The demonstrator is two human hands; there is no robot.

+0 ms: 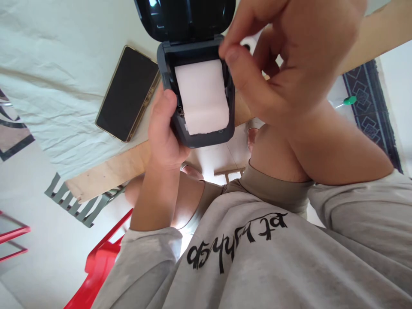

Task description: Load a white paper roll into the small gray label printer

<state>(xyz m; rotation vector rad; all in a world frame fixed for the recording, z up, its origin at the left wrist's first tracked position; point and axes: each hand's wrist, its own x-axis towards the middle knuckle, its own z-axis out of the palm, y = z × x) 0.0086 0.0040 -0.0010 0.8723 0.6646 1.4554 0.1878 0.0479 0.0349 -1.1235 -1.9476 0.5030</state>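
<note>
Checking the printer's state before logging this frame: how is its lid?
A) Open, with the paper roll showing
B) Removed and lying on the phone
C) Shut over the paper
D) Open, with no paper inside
A: the small printer, held in the left hand, has its dark lid swung up, and the pale paper roll sits exposed in the bay.

the small dark plastic printer (199, 86) sits between the hands, its lid (185, 17) swung open on the far side. the white paper roll (202, 96) lies in its open compartment. the left hand (165, 133) wraps the printer's left side; the right hand (277, 64) is at its right far corner. the black slab phone (127, 92) lies on the cloth-covered bench (64, 64), just left of the printer. the red plastic chair (99, 266) stands near left, below the bench.
</note>
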